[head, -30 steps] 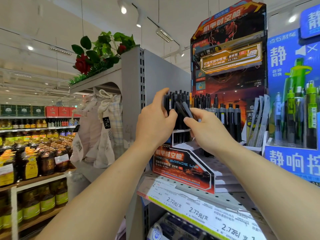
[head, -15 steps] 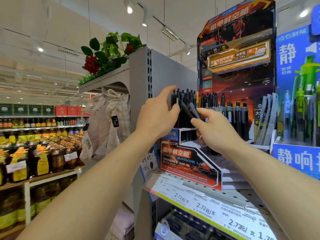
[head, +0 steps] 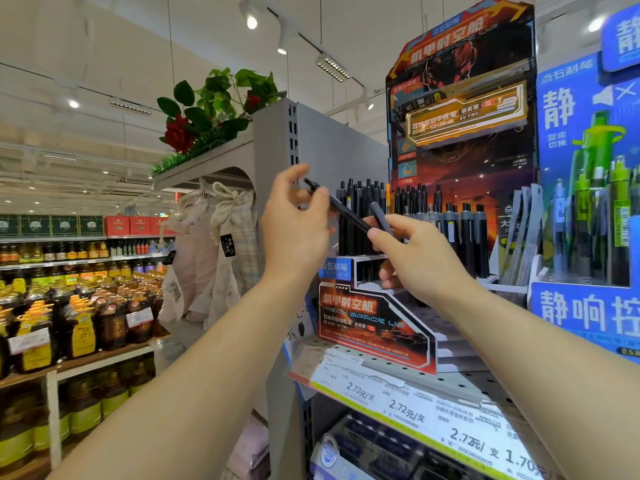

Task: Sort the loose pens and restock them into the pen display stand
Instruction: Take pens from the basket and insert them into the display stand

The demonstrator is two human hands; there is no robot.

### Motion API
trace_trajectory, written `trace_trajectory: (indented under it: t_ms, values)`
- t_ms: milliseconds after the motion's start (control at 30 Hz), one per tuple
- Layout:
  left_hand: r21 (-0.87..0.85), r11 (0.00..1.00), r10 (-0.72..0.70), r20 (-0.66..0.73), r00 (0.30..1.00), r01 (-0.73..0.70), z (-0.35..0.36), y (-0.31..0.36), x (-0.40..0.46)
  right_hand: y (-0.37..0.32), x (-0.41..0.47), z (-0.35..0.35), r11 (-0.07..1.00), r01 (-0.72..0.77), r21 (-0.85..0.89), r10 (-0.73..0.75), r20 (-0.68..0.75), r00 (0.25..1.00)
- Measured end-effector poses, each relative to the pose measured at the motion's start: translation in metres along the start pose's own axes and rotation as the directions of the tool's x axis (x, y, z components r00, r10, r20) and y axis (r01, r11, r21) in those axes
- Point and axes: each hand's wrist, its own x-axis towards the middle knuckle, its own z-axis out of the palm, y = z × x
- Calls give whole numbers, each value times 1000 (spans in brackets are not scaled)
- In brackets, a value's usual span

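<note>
Standing at a grey shelf [head: 391, 375] in a shop, I face the pen stand [head: 460, 140], a tall red and black card display that sits on the shelf with a blue display [head: 588, 202] touching its right side. Rows of dark pens [head: 415, 216] stand upright in the stand's stepped tiers, the back row higher than the front. Off to my left are racks of oil bottles [head: 76, 320], cloth bags [head: 207, 258] hanging from the shelf end, and a rose plant [head: 207, 112] on top. My left hand [head: 294, 230] is raised in front of the stand, thumb and fingers pinching the upper end of a black pen [head: 343, 211] that slants down to my right hand [head: 419, 258]. That hand is curled round the pen's lower end and also holds a grey pen [head: 381, 218] just beside it, tip pointing up. Price tags [head: 408, 407] run along the shelf edge below.
</note>
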Motion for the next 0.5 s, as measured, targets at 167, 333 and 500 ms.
trace_trajectory:
  t_ms: [167,333,500]
  values:
    - [-33,996,80,-107,991,-84,-12,5,5,3,4,-3,983,-13,-181,-7,-105,994]
    - [137,962,243,-39,969,-235,-19,2,6,10,9,-2,986,-65,-151,52,-91,995]
    - [239,910,330,79,941,-339,-8,6,4,15,13,-4,980,-107,-170,93,-84,992]
